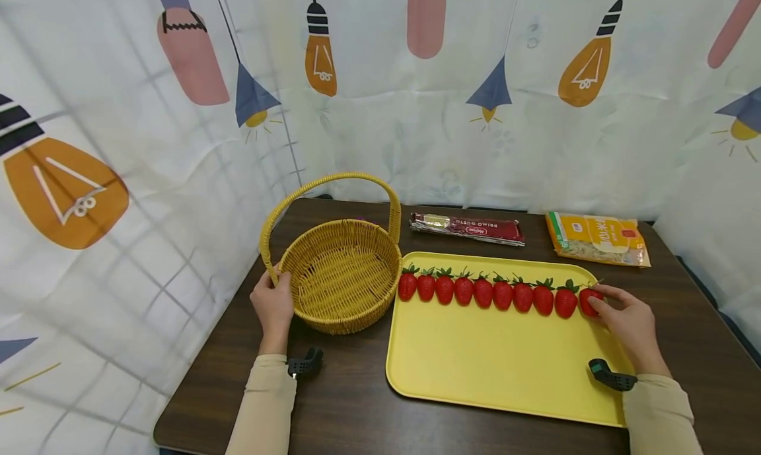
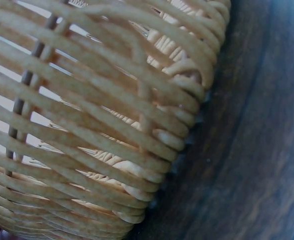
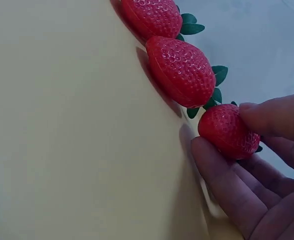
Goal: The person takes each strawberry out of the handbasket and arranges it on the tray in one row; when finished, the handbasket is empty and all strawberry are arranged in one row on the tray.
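A yellow wicker basket (image 1: pixel 341 277) with a tall arched handle stands on the table, its bowl tipped a little toward me. My left hand (image 1: pixel 275 303) grips its left rim by the foot of the handle. In the left wrist view, the woven side of the basket (image 2: pixel 87 115) fills most of the picture. Several red strawberries (image 1: pixel 483 291) with green leaves lie in a row along the far side of a yellow tray (image 1: pixel 499 362). At the row's right end my right hand (image 1: pixel 631 323) pinches the last strawberry (image 3: pixel 226 131) between thumb and fingers.
Behind the tray lies a dark red packet (image 1: pixel 493 229). To its right is an orange and clear food bag (image 1: pixel 600 239). The dark wooden table (image 1: pixel 351 402) meets a printed cloth curtain (image 1: pixel 380 131) at the back and left.
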Motion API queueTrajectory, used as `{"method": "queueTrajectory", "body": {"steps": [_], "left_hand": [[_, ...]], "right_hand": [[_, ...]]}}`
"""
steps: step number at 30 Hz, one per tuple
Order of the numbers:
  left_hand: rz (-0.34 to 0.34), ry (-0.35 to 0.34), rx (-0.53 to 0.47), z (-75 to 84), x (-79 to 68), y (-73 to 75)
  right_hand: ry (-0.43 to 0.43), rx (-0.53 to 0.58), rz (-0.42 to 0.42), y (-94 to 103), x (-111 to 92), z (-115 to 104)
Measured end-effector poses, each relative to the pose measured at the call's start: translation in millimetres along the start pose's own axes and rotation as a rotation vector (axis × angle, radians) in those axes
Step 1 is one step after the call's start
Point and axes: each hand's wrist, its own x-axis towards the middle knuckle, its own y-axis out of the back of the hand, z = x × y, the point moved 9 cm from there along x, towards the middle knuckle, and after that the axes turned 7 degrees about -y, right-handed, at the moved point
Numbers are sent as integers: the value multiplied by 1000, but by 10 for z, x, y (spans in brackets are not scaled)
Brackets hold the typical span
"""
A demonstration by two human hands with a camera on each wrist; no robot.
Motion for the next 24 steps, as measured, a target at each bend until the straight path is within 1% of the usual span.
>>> {"method": "queueTrajectory", "body": {"steps": [3,4,9,11,19,24], "left_hand": [[2,3,-1,-11,-1,5],[3,6,-1,-18,0,7],[5,7,-7,-24,12,5],[4,5,-12,-23,17,-4],[10,28,-5,-46,8,-7],[17,25,16,-51,10,-3]], "right_hand": [[-17,-24,-3,-8,-1,12],[-18,-48,-1,-2,1,12],[-36,-69,-23,-19,-2,24],[-35,-60,-34,-32,-4,19],[-25,-166,-31,-29,4,27],[-15,-197,-34,-12,18,37]]}}
